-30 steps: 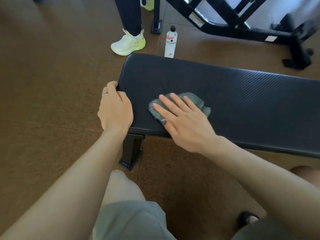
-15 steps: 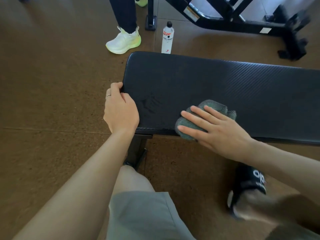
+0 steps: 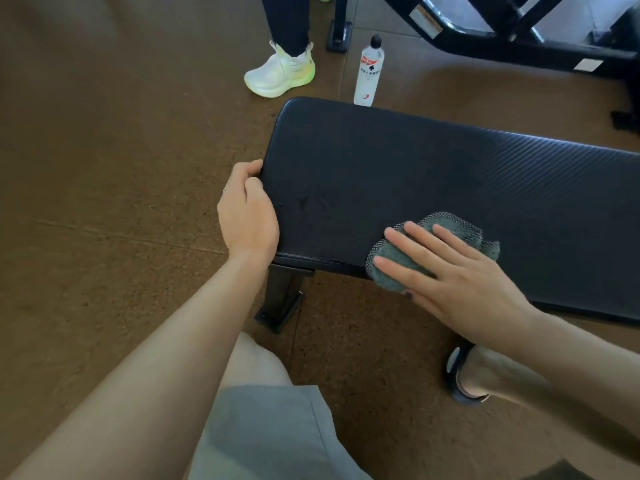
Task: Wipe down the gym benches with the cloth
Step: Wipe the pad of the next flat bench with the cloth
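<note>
- Cloth [image 3: 408, 261], grey, on bench pad [image 3: 433, 174] near edge; our right hand [image 3: 460, 282] presses it, fingers flat.
- Left hand [image 3: 247, 211] grips pad's end.
- Beyond: water bottle [image 3: 370, 72], someone's sneaker [image 3: 280, 76], black frame [image 3: 512, 32].

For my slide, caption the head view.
Right hand presses grey cloth on black bench; left hand grips its end.

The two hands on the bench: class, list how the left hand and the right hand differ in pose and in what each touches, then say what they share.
1. The left hand curls its fingers round the end edge of the bench; the right hand lies flat with straight, spread fingers.
2. The left hand touches the pad directly; the right hand presses the grey cloth at the near edge.

Shared: both are bare and rest on the same bench.
</note>
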The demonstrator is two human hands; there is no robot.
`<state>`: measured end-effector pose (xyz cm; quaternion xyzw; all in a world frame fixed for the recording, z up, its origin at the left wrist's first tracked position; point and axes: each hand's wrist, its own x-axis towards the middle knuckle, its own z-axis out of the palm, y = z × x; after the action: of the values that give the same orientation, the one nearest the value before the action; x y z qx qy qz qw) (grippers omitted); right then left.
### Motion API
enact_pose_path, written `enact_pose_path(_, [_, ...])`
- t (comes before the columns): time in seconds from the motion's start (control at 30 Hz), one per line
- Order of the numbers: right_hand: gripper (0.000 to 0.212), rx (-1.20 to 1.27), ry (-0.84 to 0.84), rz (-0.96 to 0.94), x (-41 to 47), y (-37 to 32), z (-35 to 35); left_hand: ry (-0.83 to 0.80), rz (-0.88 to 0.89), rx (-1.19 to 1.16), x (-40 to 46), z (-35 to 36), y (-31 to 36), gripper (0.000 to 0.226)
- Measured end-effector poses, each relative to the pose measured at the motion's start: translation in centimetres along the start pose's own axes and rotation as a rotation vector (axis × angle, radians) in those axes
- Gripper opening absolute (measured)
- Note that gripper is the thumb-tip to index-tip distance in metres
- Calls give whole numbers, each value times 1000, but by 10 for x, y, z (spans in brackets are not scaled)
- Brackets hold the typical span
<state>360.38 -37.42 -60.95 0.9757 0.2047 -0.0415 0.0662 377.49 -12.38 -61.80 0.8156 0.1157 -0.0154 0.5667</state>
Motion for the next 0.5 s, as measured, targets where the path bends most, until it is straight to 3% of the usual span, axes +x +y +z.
enact_pose_path(0.07, [62, 34, -22, -34, 24, -11, -6, 8, -49, -60, -2, 1, 0, 40])
enact_pose_path(0.27, [57, 81, 79, -199, 140, -58, -24, -6, -333, -564, -18, -17, -2, 55])
enact_pose_path(0.5, [66, -21, 7, -256, 70, -28, -12, -85, -312, -557, -43, -11, -15, 57])
